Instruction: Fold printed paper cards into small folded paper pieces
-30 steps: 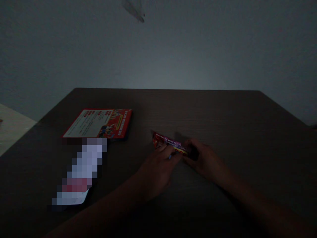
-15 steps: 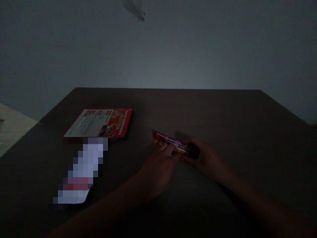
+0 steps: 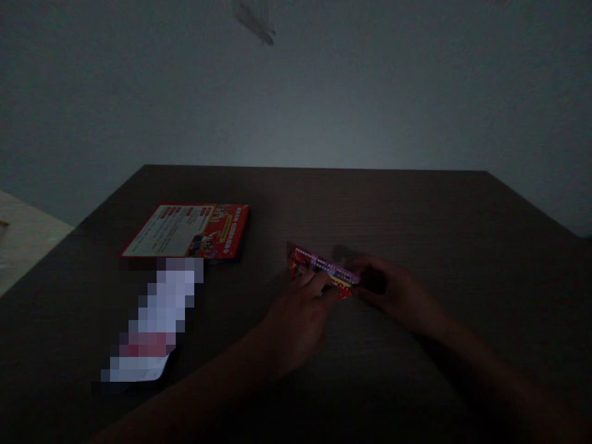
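Observation:
A small, shiny snack packet (image 3: 337,269) in red, purple and yellow lies on the dark wood table, slanting down to the right. My left hand (image 3: 303,308) is closed on its near side, with fingers over the wrapper covering part of the print. At the packet's right end, my right hand (image 3: 402,290) forms a rounded C, thumb and forefinger apart. A dark gap shows between them. Whether its fingertips touch the wrapper is hard to make out in the dim light.
A red and white printed booklet or flat box (image 3: 185,231) lies at the left of the table (image 3: 370,203). Nearer me is a lit, phone-like slab (image 3: 160,320), its face blurred by pixels. A pale wall (image 3: 346,92) stands behind the table.
My right hand has shifted a little to the right, leaving more of the packet's right end showing. My left hand stays on the packet. The view has moved slightly.

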{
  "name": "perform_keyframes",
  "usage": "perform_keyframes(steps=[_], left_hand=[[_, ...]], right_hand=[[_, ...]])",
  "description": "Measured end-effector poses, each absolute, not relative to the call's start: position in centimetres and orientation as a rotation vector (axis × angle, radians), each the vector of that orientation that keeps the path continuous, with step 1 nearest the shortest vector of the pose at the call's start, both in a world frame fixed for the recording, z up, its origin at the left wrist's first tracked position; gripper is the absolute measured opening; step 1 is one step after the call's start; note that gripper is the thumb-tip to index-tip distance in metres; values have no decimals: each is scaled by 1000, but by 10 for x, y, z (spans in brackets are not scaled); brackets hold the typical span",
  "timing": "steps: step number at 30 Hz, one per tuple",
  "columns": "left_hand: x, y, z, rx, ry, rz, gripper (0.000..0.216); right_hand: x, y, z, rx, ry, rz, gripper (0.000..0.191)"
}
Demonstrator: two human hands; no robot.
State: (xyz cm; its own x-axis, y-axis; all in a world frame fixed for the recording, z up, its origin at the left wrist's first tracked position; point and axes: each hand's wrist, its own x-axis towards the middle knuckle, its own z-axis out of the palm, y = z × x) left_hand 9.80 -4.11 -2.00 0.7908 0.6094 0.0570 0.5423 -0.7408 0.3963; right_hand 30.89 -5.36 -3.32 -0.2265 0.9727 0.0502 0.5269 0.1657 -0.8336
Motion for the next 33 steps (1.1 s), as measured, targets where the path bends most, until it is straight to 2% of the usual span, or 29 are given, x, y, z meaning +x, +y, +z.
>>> perform_keyframes(steps=[7,14,19,24,29,33], left_hand=[[97,-41,-24,2666,836,285,48],[100,-41,-32,2738,802,382,38],[94,-35,-29,2710,745,572,29],[85,-25,-26,2689,895,735,19],[83,-21,-29,2671,990,736,18],[84,-23,-31,2692,981,680,17]], right_hand=[[309,-55,-32,-1405,-1754,1018,26],[305,-56,-30,-1421,-1948,830,28],[310,-54,-33,-1437,-1971,780,21],[327,-50,-36,-1507,-1941,735,20],[336,-50,-31,-1562,-1944,460,24],[330,-58,-20,-1472,-1983,250,14]])
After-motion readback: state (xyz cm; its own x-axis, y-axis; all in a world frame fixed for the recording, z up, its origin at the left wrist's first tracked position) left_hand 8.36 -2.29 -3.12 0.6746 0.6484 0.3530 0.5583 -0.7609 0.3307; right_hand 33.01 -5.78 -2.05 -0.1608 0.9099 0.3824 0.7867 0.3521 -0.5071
